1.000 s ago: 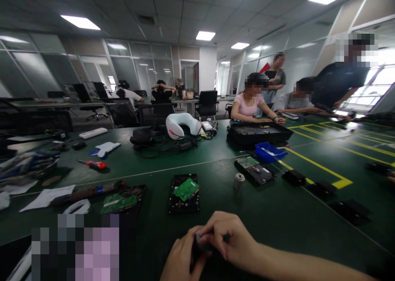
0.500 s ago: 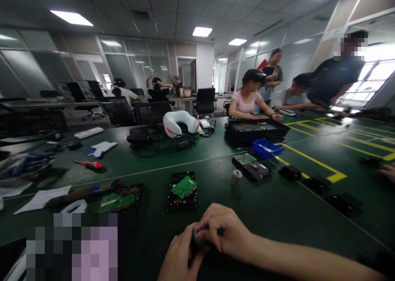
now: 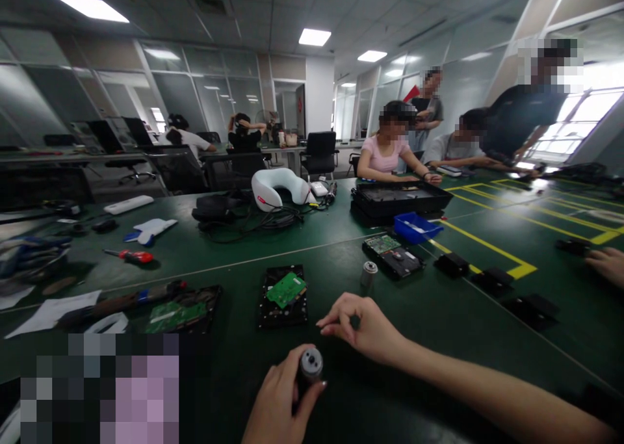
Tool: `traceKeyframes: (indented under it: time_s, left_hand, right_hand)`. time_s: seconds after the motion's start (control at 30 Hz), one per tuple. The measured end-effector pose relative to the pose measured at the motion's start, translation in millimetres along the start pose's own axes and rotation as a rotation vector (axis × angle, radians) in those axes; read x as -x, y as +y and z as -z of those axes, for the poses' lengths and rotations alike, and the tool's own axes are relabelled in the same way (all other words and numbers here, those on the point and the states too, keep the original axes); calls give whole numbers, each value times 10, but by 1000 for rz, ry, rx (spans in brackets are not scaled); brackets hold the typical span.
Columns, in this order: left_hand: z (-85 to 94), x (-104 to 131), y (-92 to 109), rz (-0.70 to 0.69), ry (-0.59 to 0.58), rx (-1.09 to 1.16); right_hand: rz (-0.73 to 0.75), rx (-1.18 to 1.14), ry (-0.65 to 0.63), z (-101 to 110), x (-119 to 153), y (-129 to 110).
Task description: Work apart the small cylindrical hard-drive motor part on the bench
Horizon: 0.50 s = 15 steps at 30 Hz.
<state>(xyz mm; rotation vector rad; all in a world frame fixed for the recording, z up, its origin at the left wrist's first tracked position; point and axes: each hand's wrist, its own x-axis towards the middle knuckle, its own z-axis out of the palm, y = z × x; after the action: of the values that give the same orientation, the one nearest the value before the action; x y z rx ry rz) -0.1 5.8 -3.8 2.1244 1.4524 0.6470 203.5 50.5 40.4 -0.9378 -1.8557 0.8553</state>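
Note:
My left hand (image 3: 279,402) is wrapped around a small cylindrical motor (image 3: 311,361), held upright low in the head view. Its round grey end, with a dark centre and small holes, faces up. Just above and to the right hovers my right hand (image 3: 358,320), apart from the motor. Its thumb and forefinger are pinched together; whatever may be between them is too small to make out. Beyond it a second silver cylinder (image 3: 369,274) stands on the green table. A black hard drive (image 3: 263,314) with a loose green circuit board (image 3: 286,290) on it lies farther left.
Another opened drive (image 3: 407,262), a blue tray (image 3: 418,229) and several black blocks lie to the right. A red screwdriver (image 3: 136,257), an electric driver (image 3: 121,304) and a neck pillow (image 3: 266,187) are on the left and back. Co-workers sit and stand behind; another person's hand (image 3: 607,262) shows at right.
My right hand has lifted off the motor's end and moved up and right, still pinched. The motor's top face now shows in my left hand. The view has shifted slightly.

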Motion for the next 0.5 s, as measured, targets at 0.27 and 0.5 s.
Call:
traceKeyframes:
  time_s: [0.27,0.5]
  left_hand:
    - [1,7,3,11,-15,5]
    - [-13,25,5,-1,0,52]
  right_hand:
    - [-113,-32,-58,-17,57,215]
    - [88,-45,-101,-146,17,-232]
